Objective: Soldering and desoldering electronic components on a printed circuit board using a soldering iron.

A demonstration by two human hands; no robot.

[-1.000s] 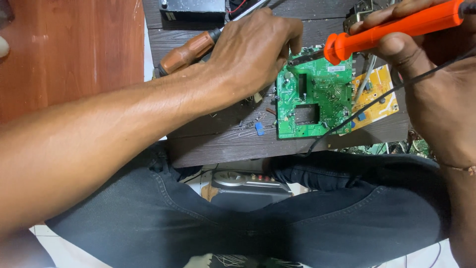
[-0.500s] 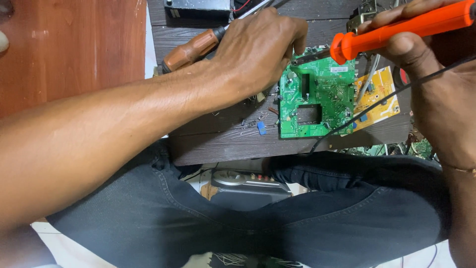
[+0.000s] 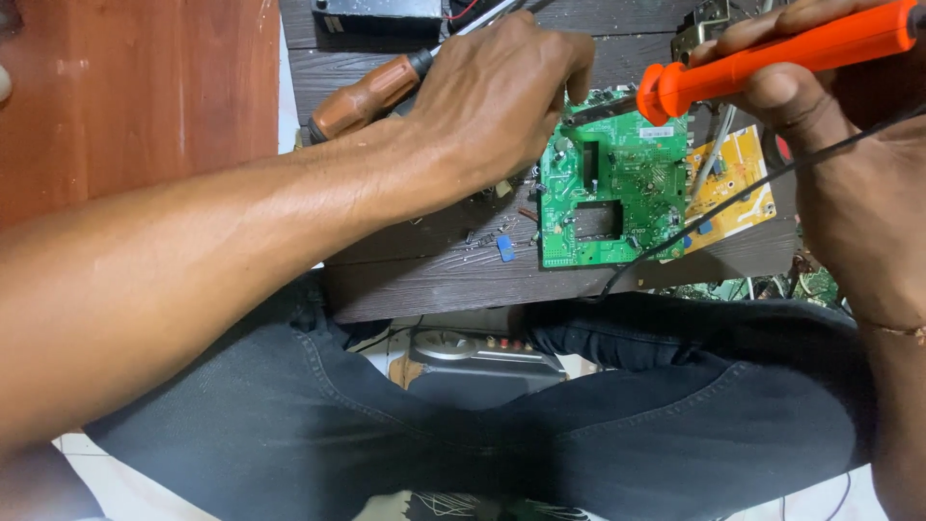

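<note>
A green circuit board point(image 3: 617, 188) with a rectangular cut-out lies on a dark wooden board point(image 3: 434, 270). My left hand point(image 3: 502, 92) rests at the green board's upper left corner, fingers curled down; what they pinch is hidden. My right hand point(image 3: 849, 183) is closed around an orange-handled soldering iron point(image 3: 772, 58), whose metal tip point(image 3: 593, 111) points left onto the board's top edge near my left fingers. The iron's black cord point(image 3: 714, 207) runs across the board toward my lap.
A brown-handled screwdriver point(image 3: 371, 92) lies behind my left wrist. A yellow circuit board point(image 3: 738, 183) sits right of the green one. Small loose parts, one blue point(image 3: 504, 248), are scattered left of it. A black box point(image 3: 381, 12) stands at the back. My legs in dark trousers point(image 3: 482, 425) are below.
The view has shifted slightly; the soldering iron has edged a little to the right and up. My left hand stays at the board's corner.
</note>
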